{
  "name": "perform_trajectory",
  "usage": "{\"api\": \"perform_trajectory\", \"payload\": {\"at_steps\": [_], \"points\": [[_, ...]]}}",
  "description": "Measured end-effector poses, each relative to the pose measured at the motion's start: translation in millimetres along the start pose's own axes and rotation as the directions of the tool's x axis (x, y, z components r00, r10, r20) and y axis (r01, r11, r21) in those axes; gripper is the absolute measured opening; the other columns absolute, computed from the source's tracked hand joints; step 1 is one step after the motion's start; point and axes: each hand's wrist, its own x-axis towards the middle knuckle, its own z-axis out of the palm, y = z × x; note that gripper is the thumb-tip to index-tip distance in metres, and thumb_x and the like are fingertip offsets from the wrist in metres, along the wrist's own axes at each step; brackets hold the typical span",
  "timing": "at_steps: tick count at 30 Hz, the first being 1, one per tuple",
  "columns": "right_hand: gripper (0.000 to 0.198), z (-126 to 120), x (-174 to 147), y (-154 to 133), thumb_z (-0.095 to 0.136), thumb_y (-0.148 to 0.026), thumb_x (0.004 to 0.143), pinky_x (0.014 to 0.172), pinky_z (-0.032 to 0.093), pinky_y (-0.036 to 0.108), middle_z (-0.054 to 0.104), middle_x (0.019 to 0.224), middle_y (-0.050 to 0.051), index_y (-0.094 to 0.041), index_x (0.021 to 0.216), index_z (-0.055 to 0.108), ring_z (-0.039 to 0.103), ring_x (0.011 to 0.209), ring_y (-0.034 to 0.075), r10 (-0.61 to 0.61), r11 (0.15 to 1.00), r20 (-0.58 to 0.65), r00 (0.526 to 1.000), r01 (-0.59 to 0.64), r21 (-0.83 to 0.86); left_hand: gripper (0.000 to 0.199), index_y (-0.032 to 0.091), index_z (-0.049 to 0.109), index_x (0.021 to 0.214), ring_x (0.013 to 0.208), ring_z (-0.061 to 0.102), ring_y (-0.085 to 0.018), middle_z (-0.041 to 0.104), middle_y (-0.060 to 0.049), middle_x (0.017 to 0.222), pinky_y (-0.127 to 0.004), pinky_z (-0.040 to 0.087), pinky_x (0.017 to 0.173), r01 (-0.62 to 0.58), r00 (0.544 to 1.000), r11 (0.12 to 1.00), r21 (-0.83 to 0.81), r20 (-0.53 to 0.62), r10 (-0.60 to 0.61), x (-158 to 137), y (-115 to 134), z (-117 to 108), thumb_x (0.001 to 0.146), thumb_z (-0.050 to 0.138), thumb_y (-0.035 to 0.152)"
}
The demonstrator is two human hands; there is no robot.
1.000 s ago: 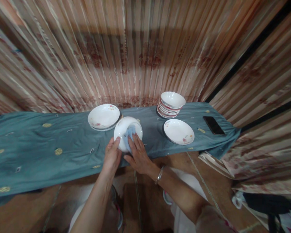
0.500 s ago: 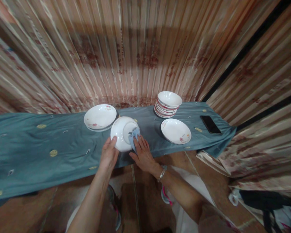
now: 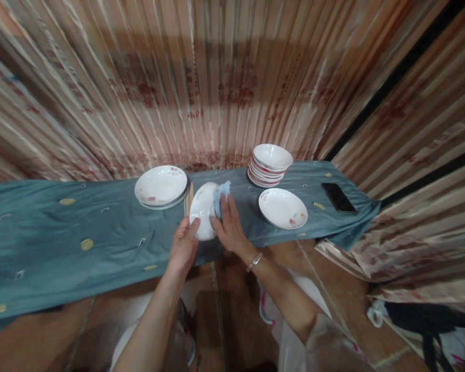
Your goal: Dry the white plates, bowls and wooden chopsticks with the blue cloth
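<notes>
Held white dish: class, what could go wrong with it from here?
The tilted dish might slip, as the left hand grips it near one edge while the right hand holds a blue cloth against it. It could also knock the nearby stacked plates or the wooden sticks beside them.

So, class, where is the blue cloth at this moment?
In the head view, the blue cloth is near the middle, at the fingers of the right hand, against the right side of the white dish in the left hand.
</notes>
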Motion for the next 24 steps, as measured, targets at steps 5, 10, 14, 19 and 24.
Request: {"api": "perform_trajectory", "payload": {"at_steps": [5,10,14,19,24], "points": [[0.061,-4,12,1,0.027,-0.047,0.097,0.116,0.022,0.048,0.026,0.153,0.014,-0.015,0.148,0.021,0.019,0.143,0.024,0.039,0.997,-0.023,0.999,-0.038,0.064,0.036,0.017,0.067,0.093,0.09,0.068,-0.021,0.074,-0.005,0.089,-0.033,0.05,0.085,-0.017,1.0,1.0,0.017,0.022,0.017,0,-2,-2,0.064,0.08,0.033],[0.064,2,9,10,0.024,-0.052,0.096,0.115,0.026,0.046,0.037,0.146,0.017,-0.012,0.145,0.029,0.031,0.138,0.024,0.133,0.978,-0.016,0.991,-0.129,0.162,0.036,0.017,0.067,0.092,0.091,0.068,-0.021,0.074,-0.005,0.089,-0.033,0.05,0.086,-0.034,0.999,0.999,0.025,0.004,0.034,2,-2,-4,0.063,0.08,0.034],[0.065,6,-6,13,0.025,-0.055,0.095,0.115,0.026,0.047,0.037,0.147,0.016,-0.013,0.145,0.031,0.031,0.138,0.026,0.191,0.958,0.021,0.981,-0.191,0.216,0.037,0.017,0.066,0.093,0.096,0.067,-0.022,0.074,-0.006,0.092,-0.034,0.049,0.087,-0.042,0.999,0.999,0.019,-0.02,0.043,3,-1,-5,0.062,0.08,0.033],[0.059,7,-35,7,0.03,-0.051,0.095,0.114,0.027,0.047,0.039,0.146,0.012,-0.02,0.145,0.03,0.033,0.137,0.024,0.221,0.938,0.053,0.974,-0.227,0.261,0.039,0.017,0.066,0.094,0.098,0.066,-0.023,0.074,-0.006,0.093,-0.034,0.05,0.088,-0.057,0.997,0.998,0.015,-0.057,0.058,4,0,-5,0.062,0.08,0.034],[0.06,4,-58,-6,0.03,-0.047,0.096,0.115,0.027,0.047,0.034,0.149,0.014,-0.015,0.147,0.026,0.029,0.14,0.023,0.192,0.945,0.091,0.977,-0.209,0.253,0.04,0.018,0.065,0.092,0.094,0.067,-0.021,0.074,-0.005,0.09,-0.032,0.05,0.086,-0.063,0.993,0.998,-0.012,-0.098,0.061,5,0,-3,0.06,0.081,0.035]]}}
